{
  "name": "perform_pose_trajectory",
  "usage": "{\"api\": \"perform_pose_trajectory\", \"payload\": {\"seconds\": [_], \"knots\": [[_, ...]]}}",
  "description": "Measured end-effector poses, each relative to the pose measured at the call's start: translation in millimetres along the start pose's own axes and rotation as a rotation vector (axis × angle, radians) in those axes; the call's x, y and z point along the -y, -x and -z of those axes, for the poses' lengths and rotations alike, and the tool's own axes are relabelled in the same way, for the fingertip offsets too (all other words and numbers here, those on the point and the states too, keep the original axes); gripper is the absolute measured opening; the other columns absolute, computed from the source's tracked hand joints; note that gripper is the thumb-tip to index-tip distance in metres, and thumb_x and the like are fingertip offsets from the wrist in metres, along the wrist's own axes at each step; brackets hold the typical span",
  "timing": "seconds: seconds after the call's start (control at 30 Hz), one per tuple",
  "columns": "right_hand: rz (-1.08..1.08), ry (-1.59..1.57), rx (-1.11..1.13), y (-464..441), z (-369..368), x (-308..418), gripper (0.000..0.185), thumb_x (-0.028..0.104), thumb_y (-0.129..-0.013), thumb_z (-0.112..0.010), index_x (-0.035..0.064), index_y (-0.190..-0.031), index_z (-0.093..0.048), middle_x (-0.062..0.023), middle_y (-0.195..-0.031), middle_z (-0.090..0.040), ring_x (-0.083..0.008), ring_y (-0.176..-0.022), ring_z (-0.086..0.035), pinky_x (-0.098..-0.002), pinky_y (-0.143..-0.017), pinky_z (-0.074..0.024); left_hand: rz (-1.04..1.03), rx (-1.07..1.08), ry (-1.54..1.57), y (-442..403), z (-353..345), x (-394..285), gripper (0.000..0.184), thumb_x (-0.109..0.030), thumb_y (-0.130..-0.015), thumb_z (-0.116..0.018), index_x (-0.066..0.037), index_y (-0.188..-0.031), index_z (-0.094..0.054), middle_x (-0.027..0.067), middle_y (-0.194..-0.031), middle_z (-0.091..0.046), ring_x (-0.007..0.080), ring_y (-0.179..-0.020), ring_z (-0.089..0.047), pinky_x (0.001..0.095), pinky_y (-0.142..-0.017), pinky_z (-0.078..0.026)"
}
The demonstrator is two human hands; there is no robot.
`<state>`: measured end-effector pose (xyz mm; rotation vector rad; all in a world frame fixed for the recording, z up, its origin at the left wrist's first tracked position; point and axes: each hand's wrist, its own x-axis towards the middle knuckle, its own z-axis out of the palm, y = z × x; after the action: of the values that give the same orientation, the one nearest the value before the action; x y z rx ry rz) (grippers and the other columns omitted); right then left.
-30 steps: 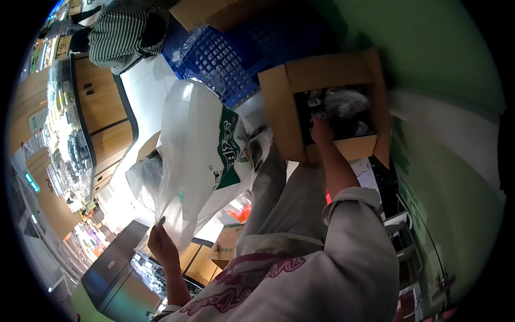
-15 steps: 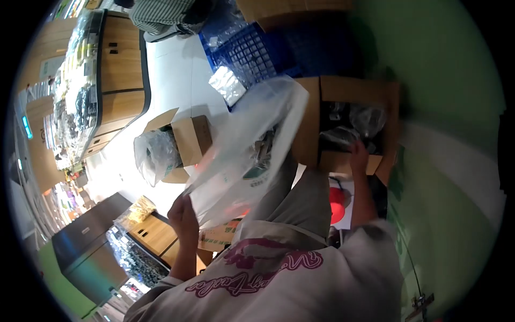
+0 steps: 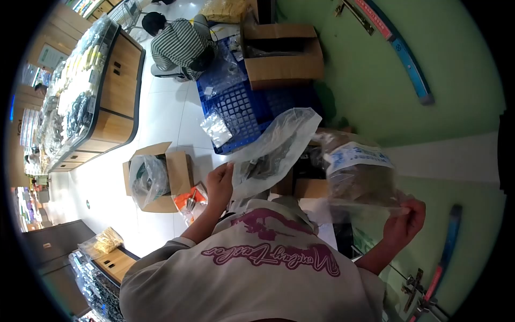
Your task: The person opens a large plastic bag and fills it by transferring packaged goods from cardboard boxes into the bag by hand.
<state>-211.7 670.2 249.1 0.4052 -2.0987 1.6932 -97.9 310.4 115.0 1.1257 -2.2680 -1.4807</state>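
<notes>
My left hand (image 3: 219,185) is closed on the rim of a large translucent plastic bag (image 3: 292,131), which hangs slanted in front of me with its mouth spread. Dark contents show through its side; I cannot make out what they are. Out to the right, my right hand (image 3: 407,221) pinches the lower edge of a clear plastic package (image 3: 360,174). A white and blue printed label crosses it, and its brownish look may be its contents or what lies behind. Partly hidden behind both bags is an open cardboard box (image 3: 311,188) with dark things inside.
Another open carton (image 3: 181,172) stands on the floor at left, lined with plastic. A blue pallet (image 3: 236,110) lies ahead, bearing a big carton (image 3: 284,72). A crouching person in a striped top (image 3: 179,45) is beside it. Shelving (image 3: 115,86) runs along the left; a green wall (image 3: 354,80) is at right.
My right hand has come up out of the box with the clear package and moved right. My left hand has shifted right and up, still on the large bag. The view has tilted.
</notes>
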Motion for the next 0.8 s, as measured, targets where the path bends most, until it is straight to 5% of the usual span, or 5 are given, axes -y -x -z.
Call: {"api": "perform_pose_trajectory", "payload": {"seconds": [0.3,0.57,0.63,0.7,0.8], "knots": [[-0.444,-0.119,0.643,4.3,-136.9,-12.9,0.01,0.006,-0.085,-0.058,-0.0008,-0.092,-0.058,-0.0082,-0.074,-0.059,-0.013,-0.067,-0.061,-0.0263,-0.06,-0.0477,-0.055,-0.036,0.009,8.8,25.0,-21.4,0.032,-0.024,-0.089,-0.054,0.004,-0.073,-0.053,0.0034,-0.052,-0.036,0.0057,-0.054,-0.033,0.0301,-0.046,-0.029],[-0.107,0.303,1.013,76.2,-237.7,-63.2,0.014,0.013,-0.079,-0.058,-0.0002,-0.081,-0.058,-0.0201,-0.075,-0.06,-0.0366,-0.07,-0.058,-0.043,-0.065,-0.0444,-0.077,-0.064,0.136,8.4,31.9,-27.5,0.032,-0.022,-0.09,-0.054,0.003,-0.07,-0.049,0.0,-0.052,-0.035,0.005,-0.055,-0.031,0.0294,-0.046,-0.028],[0.01,0.302,1.045,106.7,-268.9,-80.1,0.019,0.018,-0.079,-0.057,-0.0012,-0.078,-0.058,-0.0217,-0.077,-0.06,-0.0387,-0.074,-0.057,-0.0459,-0.066,-0.0435,-0.081,-0.051,0.139,6.2,27.6,-31.8,0.032,-0.022,-0.089,-0.054,0.003,-0.07,-0.049,0.0002,-0.053,-0.035,0.0051,-0.055,-0.031,0.0292,-0.046,-0.028],[0.074,0.242,1.311,130.0,-300.1,-101.0,0.016,0.014,-0.077,-0.053,-0.0006,-0.077,-0.059,-0.0193,-0.081,-0.061,-0.0378,-0.079,-0.057,-0.044,-0.071,-0.0447,-0.084,-0.031,0.14,3.0,27.0,-35.2,0.032,-0.022,-0.089,-0.054,0.003,-0.07,-0.049,0.0004,-0.053,-0.035,0.0052,-0.055,-0.031,0.029,-0.046,-0.028],[-0.05,-0.02,1.549,173.4,-334.3,-130.5,0.019,0.016,-0.08,-0.051,-0.0004,-0.083,-0.061,-0.0178,-0.085,-0.063,-0.0351,-0.082,-0.059,-0.0402,-0.073,-0.0458,-0.127,0.014,0.102,-0.4,27.6,-36.9,0.029,-0.021,-0.089,-0.055,0.004,-0.075,-0.055,-0.0015,-0.053,-0.037,0.0043,-0.055,-0.032,0.0278,-0.046,-0.028]]}}
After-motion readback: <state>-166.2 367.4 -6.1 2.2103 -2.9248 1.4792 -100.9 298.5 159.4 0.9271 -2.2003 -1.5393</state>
